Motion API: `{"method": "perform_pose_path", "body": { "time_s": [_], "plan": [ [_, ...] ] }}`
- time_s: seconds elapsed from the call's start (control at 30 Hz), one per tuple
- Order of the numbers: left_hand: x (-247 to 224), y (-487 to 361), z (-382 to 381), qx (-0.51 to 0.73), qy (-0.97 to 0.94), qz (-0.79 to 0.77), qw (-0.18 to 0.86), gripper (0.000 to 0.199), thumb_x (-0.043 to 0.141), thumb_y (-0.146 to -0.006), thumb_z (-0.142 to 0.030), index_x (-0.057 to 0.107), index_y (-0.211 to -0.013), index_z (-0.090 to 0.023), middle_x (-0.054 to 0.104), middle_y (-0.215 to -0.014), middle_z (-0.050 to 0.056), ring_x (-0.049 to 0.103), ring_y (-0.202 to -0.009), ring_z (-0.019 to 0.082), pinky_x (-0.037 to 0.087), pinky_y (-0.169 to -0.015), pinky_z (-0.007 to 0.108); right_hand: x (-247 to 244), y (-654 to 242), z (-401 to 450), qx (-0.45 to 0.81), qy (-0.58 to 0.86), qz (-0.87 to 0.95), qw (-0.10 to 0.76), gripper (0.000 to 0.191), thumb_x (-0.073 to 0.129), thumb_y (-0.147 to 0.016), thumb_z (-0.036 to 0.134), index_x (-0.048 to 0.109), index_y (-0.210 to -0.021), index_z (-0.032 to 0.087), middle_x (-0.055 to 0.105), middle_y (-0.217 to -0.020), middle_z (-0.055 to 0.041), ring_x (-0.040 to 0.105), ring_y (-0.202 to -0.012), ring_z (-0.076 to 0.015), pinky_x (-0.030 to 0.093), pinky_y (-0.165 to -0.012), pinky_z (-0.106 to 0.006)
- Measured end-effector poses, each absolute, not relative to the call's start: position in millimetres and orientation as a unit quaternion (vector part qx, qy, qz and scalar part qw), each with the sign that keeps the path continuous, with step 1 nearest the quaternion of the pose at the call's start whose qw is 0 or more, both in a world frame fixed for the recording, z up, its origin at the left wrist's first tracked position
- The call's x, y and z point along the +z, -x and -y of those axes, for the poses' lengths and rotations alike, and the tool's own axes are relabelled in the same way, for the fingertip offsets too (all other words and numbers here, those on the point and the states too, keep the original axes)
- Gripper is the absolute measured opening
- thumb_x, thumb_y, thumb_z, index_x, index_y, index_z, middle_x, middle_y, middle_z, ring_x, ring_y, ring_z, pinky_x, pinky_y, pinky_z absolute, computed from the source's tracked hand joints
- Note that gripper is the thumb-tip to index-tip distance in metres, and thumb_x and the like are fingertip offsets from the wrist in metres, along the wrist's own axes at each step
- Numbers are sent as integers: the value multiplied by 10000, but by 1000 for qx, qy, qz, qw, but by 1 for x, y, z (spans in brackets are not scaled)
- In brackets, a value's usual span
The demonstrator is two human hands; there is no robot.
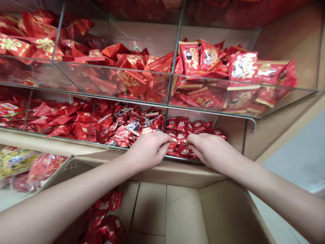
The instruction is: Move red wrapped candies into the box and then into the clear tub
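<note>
Tan shelving [291, 40] is filling the background of the head view, with clear dividers splitting both levels into compartments. Large red packets [189, 59] are piling up behind the upper front edge, and more sorts are crowding the lower level toward its left end. Small red packets [181, 126] are sitting in fairly even rows in the lower right compartment, reaching from its left divider toward its right wall. Judging by those rows, the work there is looking well advanced; how much is left is not showing, though loose packets [110, 228] are lying along the left side of the cardboard box [218, 203] below.

Both hands are working at the compartment's front edge, over the box's far rim. The left hand [152, 147] is keeping its fingers bent and nearly closed near the left divider; the right hand [208, 145] is facing it, thumb and fingers close together. The small packets are lying between and just behind the fingertips. Whether either hand is gripping one, I cannot tell.
</note>
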State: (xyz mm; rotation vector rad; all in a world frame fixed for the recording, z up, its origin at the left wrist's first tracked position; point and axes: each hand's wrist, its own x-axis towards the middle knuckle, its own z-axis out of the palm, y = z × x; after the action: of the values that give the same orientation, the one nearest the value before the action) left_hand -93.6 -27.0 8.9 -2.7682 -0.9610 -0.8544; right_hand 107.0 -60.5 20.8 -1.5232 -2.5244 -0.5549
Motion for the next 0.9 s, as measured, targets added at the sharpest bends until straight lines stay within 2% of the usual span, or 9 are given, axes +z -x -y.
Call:
{"method": "perform_pose_path", "body": {
  "time_s": [0.13, 0.3, 0.47, 0.57, 0.77, 0.9],
  "plan": [
    [10, 94, 28, -272, 908, 314, 43, 195, 451, -824, -195, 638, -862, -152, 625, -751, 37, 563, -716, 145, 437, -668, 253, 16, -105, 56, -172, 496, 849, 52, 96, 421, -804, 144, 496, -839, 192, 621, -694, -21, 575, -624, -159, 232, -499, -247],
    [17, 88, 24, -233, 920, 301, 96, 224, 435, -852, -270, 613, -951, -176, 625, -860, 39, 580, -798, 146, 444, -711, 249, 18, -103, 51, -170, 515, 839, 42, 92, 428, -806, 202, 515, -832, 189, 631, -694, -46, 578, -628, -177, 237, -501, -253],
    [29, 67, 23, -110, 921, 316, 200, 231, 445, -845, -328, 610, -923, -186, 605, -842, 44, 612, -696, 174, 438, -534, 250, 18, -105, 46, -119, 536, 831, 83, 92, 422, -807, 200, 509, -788, 178, 634, -725, -50, 572, -646, -163, 273, -521, -240],
    [33, 57, 25, -67, 914, 326, 232, 217, 447, -841, -277, 629, -815, -160, 628, -769, 54, 621, -654, 198, 433, -512, 268, 15, -107, 45, -89, 521, 842, 111, 92, 418, -802, 169, 508, -786, 180, 631, -748, -42, 568, -660, -156, 299, -545, -233],
    [36, 52, 23, -62, 913, 343, 214, 246, 418, -840, -264, 631, -777, -159, 661, -791, 70, 634, -707, 226, 454, -542, 289, 19, -106, 60, -101, 535, 823, 161, 100, 441, -809, 215, 518, -771, 164, 590, -775, -52, 539, -691, -157, 348, -605, -239],
    [34, 54, 22, -85, 909, 351, 210, 239, 410, -833, -261, 616, -768, -159, 670, -810, 62, 635, -708, 246, 459, -537, 317, 24, -104, 70, -65, 537, 831, 125, 220, 412, -830, 255, 579, -717, 167, 610, -737, -55, 549, -666, -152, 358, -607, -245]
  ]
}}
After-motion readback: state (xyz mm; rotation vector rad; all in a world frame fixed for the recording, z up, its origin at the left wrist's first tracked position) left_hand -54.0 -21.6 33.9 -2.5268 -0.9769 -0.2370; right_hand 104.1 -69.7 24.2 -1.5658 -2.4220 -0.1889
